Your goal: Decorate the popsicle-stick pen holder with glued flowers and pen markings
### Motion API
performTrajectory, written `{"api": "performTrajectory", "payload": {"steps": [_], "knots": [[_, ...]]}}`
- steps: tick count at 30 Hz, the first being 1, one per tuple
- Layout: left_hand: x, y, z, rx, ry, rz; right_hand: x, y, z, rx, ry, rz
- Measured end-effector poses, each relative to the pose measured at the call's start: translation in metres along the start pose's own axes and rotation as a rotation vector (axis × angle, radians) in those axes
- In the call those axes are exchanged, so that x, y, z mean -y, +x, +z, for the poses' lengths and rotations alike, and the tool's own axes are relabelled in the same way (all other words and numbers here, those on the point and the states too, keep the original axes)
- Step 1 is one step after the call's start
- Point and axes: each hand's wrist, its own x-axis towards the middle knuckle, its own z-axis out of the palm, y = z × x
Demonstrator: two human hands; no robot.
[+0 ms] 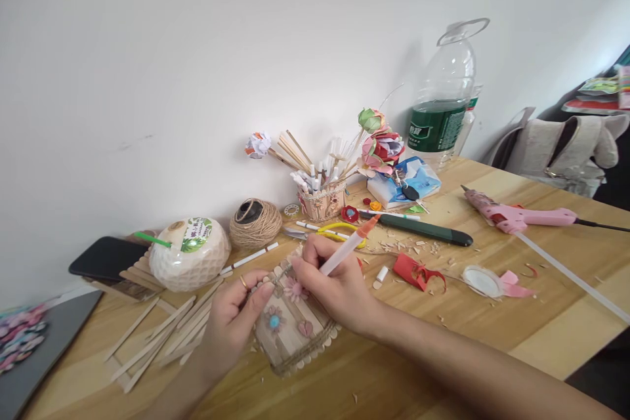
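My right hand [344, 292] is closed round a white marker [344, 254] with an orange end pointing up. Its writing tip is hidden behind my fingers, over the top edge of a craft-stick panel [283, 344]. The panel is tilted, with twine and a scalloped border along its edges. On it are a brown flower with a blue centre [274, 321], a pink flower [295, 289] and a pink heart [306, 329]. My left hand [227, 321], with a ring on one finger, grips the panel's upper left edge between thumb and fingers.
Loose craft sticks [162, 335] lie to the left, near a wrapped coconut [189, 256] and a twine ball [256, 226]. Behind stand a decorated pen holder [322, 203] and a large bottle [438, 125]. Yellow-handled scissors [339, 230], a utility knife [423, 228] and a pink glue gun [522, 215] lie rightward.
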Motion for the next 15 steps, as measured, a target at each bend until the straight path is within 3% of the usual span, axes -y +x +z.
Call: {"api": "performTrajectory", "payload": {"steps": [15], "knots": [[-0.0001,0.0002,-0.0002,0.016,0.004,-0.016,0.0001,-0.0013,-0.0003,0.045,0.030,-0.004]]}}
